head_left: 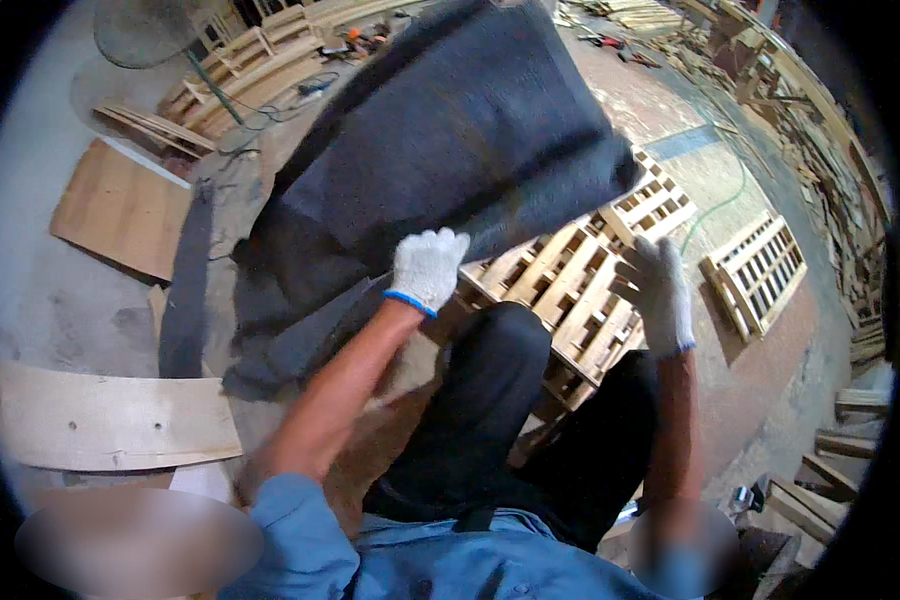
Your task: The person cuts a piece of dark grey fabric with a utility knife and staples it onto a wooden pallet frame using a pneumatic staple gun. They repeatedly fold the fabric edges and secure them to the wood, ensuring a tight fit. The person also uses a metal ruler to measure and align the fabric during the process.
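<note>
A large dark sheet (440, 130), which looks like heavy fabric or felt, spreads from the left over part of a wooden slatted pallet (570, 290). My left hand (427, 268), in a white knit glove with a blue cuff, is closed on the near edge of this sheet. My right hand (660, 295), gloved the same way, hangs above the pallet's right side with fingers apart and nothing in them. The sheet's right end is folded over and lifted off the slats. Beneath it, the far-left part of the pallet is hidden.
A smaller slatted wooden frame (757, 275) lies to the right, beside a green hose (720, 205). Scrap wood (820, 170) is heaped along the right. At left are a brown board (122, 208), a pale plank (110, 415) and a fan (145, 30).
</note>
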The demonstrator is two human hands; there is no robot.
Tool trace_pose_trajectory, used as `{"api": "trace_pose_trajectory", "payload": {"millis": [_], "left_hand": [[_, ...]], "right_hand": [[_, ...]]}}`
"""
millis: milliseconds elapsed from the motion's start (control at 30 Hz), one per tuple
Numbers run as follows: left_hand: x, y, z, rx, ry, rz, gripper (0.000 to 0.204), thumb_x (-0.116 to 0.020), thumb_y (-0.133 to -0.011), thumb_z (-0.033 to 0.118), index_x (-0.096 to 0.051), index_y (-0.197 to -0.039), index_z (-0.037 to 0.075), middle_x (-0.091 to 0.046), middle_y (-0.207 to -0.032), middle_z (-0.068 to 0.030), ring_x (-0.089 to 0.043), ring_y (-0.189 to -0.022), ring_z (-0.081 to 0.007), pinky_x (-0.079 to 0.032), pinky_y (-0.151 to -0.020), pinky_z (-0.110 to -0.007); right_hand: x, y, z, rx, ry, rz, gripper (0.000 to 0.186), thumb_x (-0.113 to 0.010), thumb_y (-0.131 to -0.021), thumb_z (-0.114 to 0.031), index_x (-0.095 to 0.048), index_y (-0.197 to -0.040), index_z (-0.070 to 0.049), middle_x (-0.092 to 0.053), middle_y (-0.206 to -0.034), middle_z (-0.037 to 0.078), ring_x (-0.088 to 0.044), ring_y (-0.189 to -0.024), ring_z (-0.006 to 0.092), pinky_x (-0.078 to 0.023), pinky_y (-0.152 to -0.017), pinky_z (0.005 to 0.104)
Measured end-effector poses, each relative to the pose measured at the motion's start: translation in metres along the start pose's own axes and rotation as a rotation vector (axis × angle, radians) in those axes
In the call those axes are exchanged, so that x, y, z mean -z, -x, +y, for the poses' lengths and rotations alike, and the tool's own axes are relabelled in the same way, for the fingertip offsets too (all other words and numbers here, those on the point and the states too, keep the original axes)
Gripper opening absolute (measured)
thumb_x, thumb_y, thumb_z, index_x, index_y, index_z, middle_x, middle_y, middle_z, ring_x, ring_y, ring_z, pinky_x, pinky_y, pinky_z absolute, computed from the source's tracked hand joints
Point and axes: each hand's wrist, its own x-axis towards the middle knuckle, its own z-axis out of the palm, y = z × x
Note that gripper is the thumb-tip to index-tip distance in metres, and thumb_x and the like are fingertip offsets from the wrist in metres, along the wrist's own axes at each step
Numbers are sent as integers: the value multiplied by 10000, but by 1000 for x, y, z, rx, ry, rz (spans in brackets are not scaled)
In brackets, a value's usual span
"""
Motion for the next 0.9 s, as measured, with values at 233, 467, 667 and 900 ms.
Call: {"api": "trace_pose_trajectory", "payload": {"millis": [233,467,667,900], "left_hand": [[-133,60,81,63,639,-377,299,-575,-962,258,-686,-1200,116,-709,-1065,-131,-675,-1063,-335,-535,-900,-473],[-170,114,33,659,930,-236,450,-604,-979,321,-663,-1311,23,-663,-1331,-196,-607,-1254,-365,-462,-1076,-418],[-210,131,-28,1039,800,-268,625,-633,-950,351,-532,-1440,-23,-614,-1402,-230,-590,-1296,-371,-455,-1084,-423],[-247,88,-50,1127,857,-338,729,-667,-926,403,-467,-1499,-1,-599,-1419,-241,-579,-1317,-367,-446,-1089,-420]], "right_hand": [[45,-55,42,-88,835,66,537,-604,-977,-486,-713,-1129,17,-665,-855,89,-640,-819,191,-531,-693,350],[47,-79,37,131,1256,27,460,-579,-973,-406,-711,-1079,22,-736,-992,228,-713,-953,363,-527,-846,422],[51,-114,57,285,1590,225,511,-574,-969,-476,-707,-1039,12,-729,-979,247,-712,-948,397,-537,-837,464],[65,-129,44,-31,1516,146,532,-595,-928,-537,-756,-978,-33,-738,-858,196,-738,-854,332,-546,-787,424]]}}
